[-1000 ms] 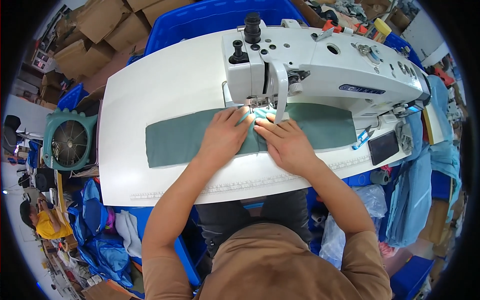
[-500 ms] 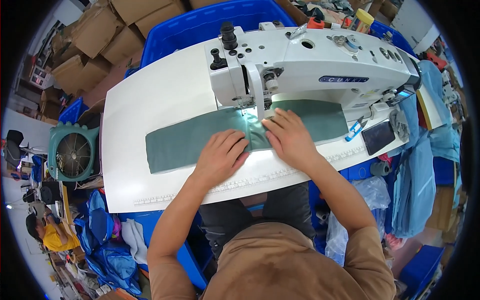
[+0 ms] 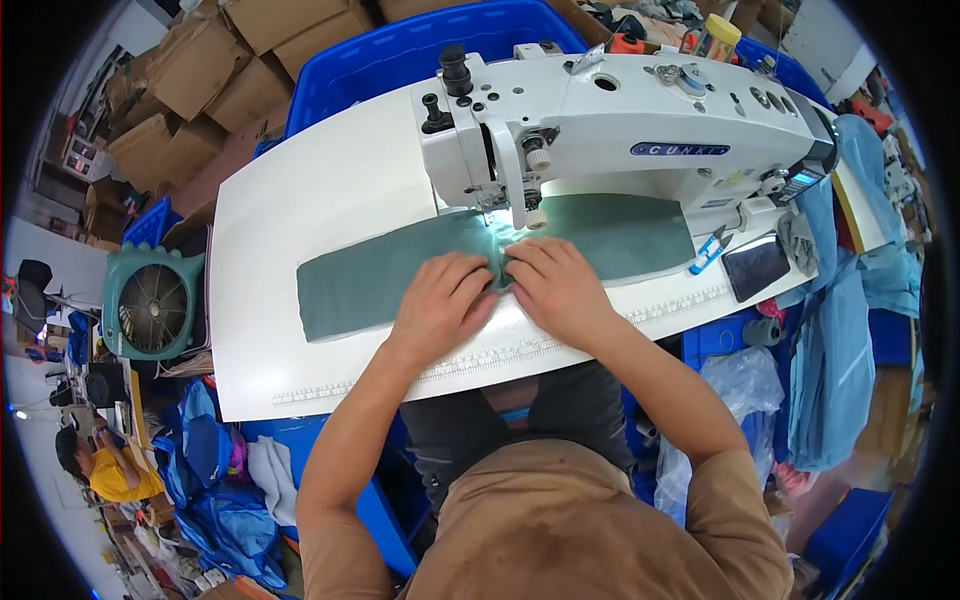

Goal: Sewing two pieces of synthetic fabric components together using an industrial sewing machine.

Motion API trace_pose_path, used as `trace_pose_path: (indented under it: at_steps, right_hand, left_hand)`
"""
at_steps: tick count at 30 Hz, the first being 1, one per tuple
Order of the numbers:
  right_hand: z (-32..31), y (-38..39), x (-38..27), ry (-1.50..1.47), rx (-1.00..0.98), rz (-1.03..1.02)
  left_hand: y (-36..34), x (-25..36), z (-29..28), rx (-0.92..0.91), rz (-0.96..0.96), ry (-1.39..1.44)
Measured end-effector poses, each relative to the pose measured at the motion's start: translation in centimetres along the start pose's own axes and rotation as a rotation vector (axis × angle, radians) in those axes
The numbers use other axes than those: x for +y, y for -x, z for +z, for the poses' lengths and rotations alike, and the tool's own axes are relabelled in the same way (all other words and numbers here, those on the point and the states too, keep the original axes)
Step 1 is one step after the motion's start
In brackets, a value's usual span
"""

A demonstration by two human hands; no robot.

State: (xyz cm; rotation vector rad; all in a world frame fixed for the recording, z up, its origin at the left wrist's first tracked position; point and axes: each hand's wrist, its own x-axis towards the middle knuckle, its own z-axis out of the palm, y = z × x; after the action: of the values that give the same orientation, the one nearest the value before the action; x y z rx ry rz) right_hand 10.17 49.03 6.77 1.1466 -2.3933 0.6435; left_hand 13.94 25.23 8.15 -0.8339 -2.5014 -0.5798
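A long green fabric piece point(image 3: 370, 285) lies across the white machine table point(image 3: 280, 190), with a creased seam at its middle beneath the lit needle area of a white sewing machine point(image 3: 610, 130). My left hand point(image 3: 440, 305) grips the fabric just left of that seam, fingers curled and thumb drawn in. Just right of the seam, my right hand point(image 3: 555, 290) has its fingertips bunched on the same fabric near the front edge. Both hands are below the presser foot; what lies under the fingertips is partly hidden. A printed ruler strip point(image 3: 640, 315) runs along the table front.
A blue snipper point(image 3: 707, 255) and a dark phone point(image 3: 755, 270) lie at the right. A green fan point(image 3: 152, 300) stands left, with a person in a yellow shirt point(image 3: 115, 470) beyond. Blue bins point(image 3: 420, 25) and cardboard boxes point(image 3: 190, 60) are behind; blue fabric point(image 3: 825, 390) hangs right.
Both hands have come down from the needle area toward the front of the fabric. The right hand has moved lower and leftward to the middle seam, closer to my left hand.
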Motion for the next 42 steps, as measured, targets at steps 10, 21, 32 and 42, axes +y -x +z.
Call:
trace_pose_path:
  at_steps: [10, 21, 32, 42]
  right_hand:
    - [-2.0, -0.8, 0.2, -0.089, -0.005, 0.009]
    - [-6.2, 6.4, 8.8, 0.204, -0.085, 0.221]
    - [-5.3, 3.4, 4.1, 0.248, -0.081, 0.095]
    - [-9.5, 8.7, 12.9, 0.427, 0.043, 0.235]
  left_hand:
    - [-1.3, 0.1, 0.8, 0.071, 0.142, -0.211]
    - [-0.1, -0.1, 1.2, -0.027, 0.199, -0.124]
    - [-0.6, 0.2, 1.7, 0.126, 0.024, -0.025]
    - [-0.1, -0.2, 1.7, -0.002, 0.111, -0.058]
